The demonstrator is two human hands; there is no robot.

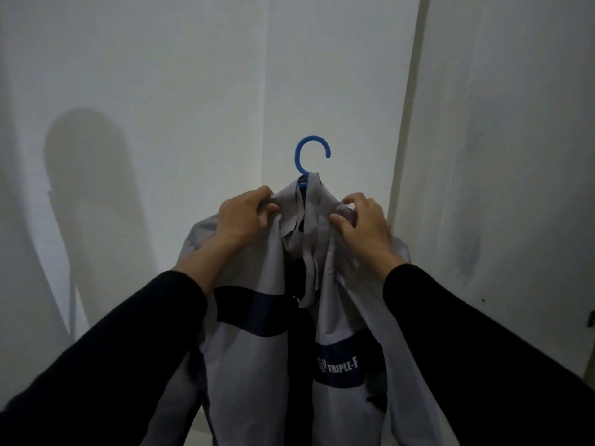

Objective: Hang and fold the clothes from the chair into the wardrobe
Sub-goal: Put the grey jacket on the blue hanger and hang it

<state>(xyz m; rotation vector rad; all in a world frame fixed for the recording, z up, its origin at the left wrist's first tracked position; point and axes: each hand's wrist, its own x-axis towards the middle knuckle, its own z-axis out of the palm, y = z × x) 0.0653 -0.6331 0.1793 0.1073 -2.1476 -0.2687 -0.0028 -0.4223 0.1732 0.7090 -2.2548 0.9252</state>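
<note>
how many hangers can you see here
1. A blue hanger sits inside the grey jacket, only its hook showing above the collar, between the left hand and right hand, both gripping the jacket. No other hanger shows in this view.

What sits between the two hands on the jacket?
In the head view, the jacket's bunched collar and the blue hanger's neck lie between the left hand and right hand.

Only readable thing here is "TRIPLE-F" in white capitals, with a small blocky logo just left of it (can't make out its letters), printed on the dark navy band (342, 365) across the grey jacket (254, 365) front.
</note>
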